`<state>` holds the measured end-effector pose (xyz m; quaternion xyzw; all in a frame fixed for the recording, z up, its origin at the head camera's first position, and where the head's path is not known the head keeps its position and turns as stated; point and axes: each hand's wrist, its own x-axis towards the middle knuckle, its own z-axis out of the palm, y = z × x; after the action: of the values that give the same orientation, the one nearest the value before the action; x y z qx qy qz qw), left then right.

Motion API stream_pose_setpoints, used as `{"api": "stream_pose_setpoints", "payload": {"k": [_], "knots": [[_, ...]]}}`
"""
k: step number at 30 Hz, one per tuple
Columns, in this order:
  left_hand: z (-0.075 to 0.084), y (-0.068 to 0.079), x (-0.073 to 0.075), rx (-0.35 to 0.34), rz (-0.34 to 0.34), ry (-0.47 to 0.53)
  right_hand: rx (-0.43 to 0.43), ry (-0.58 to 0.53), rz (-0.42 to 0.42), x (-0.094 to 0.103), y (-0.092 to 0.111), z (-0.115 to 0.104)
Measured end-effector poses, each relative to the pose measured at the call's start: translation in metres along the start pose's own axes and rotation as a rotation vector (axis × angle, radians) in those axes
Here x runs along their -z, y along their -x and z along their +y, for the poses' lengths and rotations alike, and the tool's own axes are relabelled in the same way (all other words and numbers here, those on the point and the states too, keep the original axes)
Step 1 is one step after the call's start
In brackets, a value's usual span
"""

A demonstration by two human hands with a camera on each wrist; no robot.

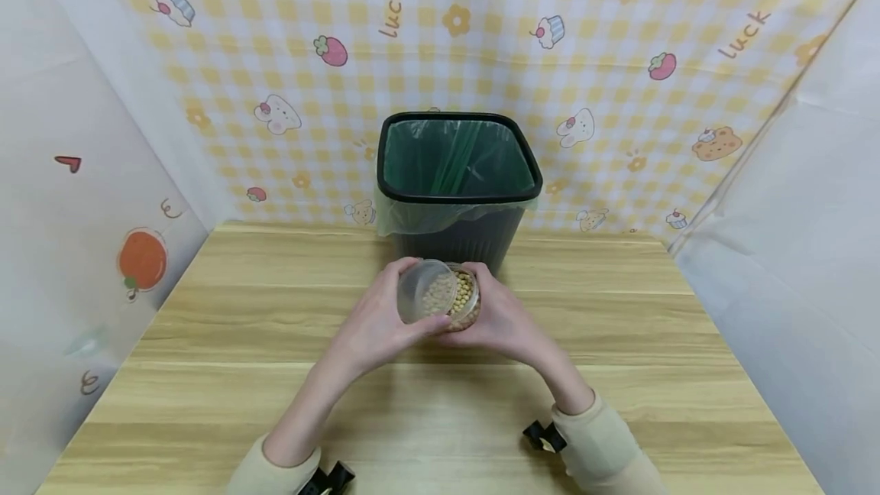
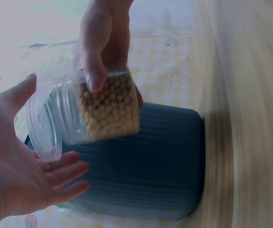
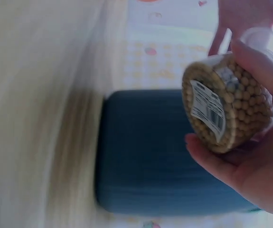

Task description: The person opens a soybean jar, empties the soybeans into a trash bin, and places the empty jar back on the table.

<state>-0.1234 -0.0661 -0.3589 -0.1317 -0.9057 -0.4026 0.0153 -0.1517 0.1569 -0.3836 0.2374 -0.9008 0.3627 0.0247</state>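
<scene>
My right hand (image 1: 491,312) grips a clear plastic jar (image 2: 110,107) of round, pale yellow beans, probably soybeans. In the right wrist view, a white label with a barcode shows on the bottom of the jar (image 3: 226,102). A clear round lid (image 2: 43,123) is held by its rim between the thumb and fingers of my left hand (image 1: 374,319). From the head view, the lid partly overlaps the jar's mouth on the left, and beans show at the uncovered side. The jar is tilted. Whether lid and jar touch, I cannot tell.
Just beyond the hands stands a dark bin (image 1: 450,239) with a black rim and a green plastic liner. It rests on the wood-grain table (image 1: 584,312), against a yellow checked backdrop (image 1: 309,136). White sheets hang on both sides.
</scene>
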Motion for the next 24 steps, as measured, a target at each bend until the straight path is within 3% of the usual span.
{"api": "stream_pose_setpoints", "payload": {"k": [8, 16, 24], "knots": [[0.0, 0.002, 0.001, -0.094, -0.034, -0.06, -0.045, -0.094, -0.066, 0.035, 0.004, 0.019], [-0.003, 0.001, -0.003, -0.19, -0.051, -0.164, -0.079, -0.135, -0.055, 0.067, 0.013, 0.032], [-0.011, -0.002, -0.012, -0.224, -0.077, -0.237, -0.131, -0.125, -0.023, 0.091, 0.02, 0.042]]}}
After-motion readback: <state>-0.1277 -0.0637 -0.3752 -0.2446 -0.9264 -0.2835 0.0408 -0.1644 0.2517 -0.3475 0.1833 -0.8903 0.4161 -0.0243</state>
